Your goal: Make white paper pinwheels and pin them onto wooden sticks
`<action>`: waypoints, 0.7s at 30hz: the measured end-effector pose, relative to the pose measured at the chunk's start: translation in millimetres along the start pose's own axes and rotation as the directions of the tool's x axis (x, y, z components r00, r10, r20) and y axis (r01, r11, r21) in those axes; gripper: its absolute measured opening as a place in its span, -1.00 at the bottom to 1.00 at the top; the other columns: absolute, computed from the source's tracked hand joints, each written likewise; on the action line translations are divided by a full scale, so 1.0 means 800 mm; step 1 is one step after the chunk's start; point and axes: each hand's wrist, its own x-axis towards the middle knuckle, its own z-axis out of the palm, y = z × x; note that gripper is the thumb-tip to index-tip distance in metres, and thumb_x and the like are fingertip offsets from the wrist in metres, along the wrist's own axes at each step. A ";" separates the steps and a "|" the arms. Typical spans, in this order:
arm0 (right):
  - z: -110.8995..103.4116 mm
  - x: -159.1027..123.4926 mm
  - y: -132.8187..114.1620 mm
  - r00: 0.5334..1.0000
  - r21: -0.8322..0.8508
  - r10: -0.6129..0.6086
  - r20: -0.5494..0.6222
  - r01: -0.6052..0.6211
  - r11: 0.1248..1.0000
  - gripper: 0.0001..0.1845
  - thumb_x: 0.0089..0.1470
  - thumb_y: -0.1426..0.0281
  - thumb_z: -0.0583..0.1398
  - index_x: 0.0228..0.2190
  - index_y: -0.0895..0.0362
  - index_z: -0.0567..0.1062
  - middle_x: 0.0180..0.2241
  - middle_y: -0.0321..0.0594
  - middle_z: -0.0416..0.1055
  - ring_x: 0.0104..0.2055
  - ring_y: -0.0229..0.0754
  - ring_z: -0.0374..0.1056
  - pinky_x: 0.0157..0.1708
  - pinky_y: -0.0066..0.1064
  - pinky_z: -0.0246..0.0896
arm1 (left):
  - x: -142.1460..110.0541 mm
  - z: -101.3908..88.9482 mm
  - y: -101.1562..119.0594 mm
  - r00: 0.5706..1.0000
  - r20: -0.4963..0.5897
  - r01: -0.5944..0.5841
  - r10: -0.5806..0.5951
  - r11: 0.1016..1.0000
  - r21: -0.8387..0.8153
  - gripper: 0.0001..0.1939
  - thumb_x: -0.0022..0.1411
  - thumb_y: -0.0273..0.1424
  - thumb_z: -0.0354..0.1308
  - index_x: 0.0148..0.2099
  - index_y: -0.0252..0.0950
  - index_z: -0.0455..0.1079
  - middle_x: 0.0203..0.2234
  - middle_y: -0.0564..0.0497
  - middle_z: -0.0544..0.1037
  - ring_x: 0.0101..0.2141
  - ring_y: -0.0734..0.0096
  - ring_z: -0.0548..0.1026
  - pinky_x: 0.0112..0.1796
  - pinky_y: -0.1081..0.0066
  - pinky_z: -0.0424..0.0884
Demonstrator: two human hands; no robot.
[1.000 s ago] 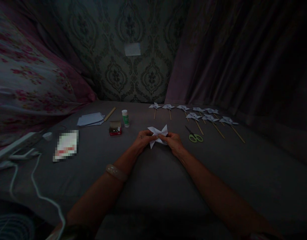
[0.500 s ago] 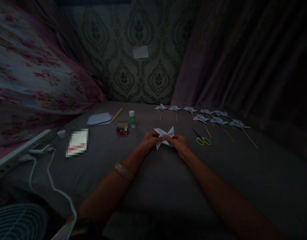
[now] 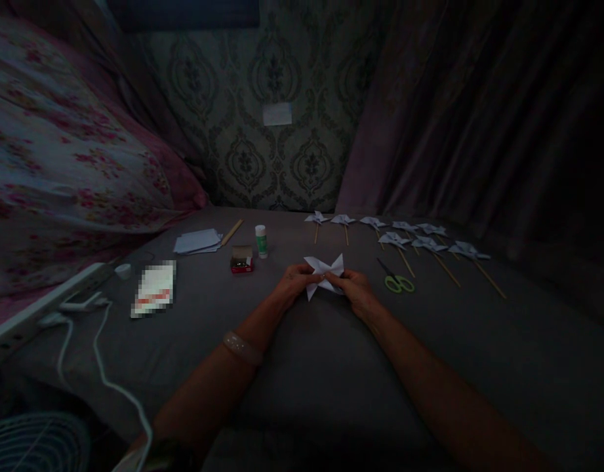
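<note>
Both my hands hold a white folded paper pinwheel [image 3: 324, 269] low over the dark bedsheet [image 3: 302, 367]. My left hand [image 3: 296, 283] pinches its left side and my right hand [image 3: 357, 291] pinches its centre from the right. My left wrist wears a pale bangle [image 3: 241, 347]. Right of my hands lie green-handled scissors [image 3: 396, 280]. Beyond them, several finished paper pinwheels on wooden sticks [image 3: 404, 241] lie in rows.
A small red box [image 3: 241, 261], a glue stick [image 3: 261, 240], a wooden stick [image 3: 231, 232] and a stack of white paper squares [image 3: 197, 241] lie to the left. Further left are a blurred packet [image 3: 154, 288], a power strip [image 3: 40, 308] with white cable, and a floral pillow [image 3: 60, 157].
My hands keep their hold on the paper pinwheel with only small finger shifts. The view has drifted, so everything sits a little further right and lower.
</note>
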 end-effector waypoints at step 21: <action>-0.027 -0.019 -0.026 0.743 0.536 -0.352 0.569 -0.011 0.844 -0.62 -0.39 0.24 0.45 -0.70 0.08 0.35 -0.66 -0.46 0.11 -0.58 -0.36 0.03 -0.33 -0.37 0.16 | -0.045 -0.019 0.095 0.943 0.237 -0.292 0.232 0.919 0.266 -0.74 0.04 -0.21 0.24 -0.34 -0.33 0.52 -0.43 -0.05 0.59 -0.38 0.39 0.47 -0.26 0.37 0.36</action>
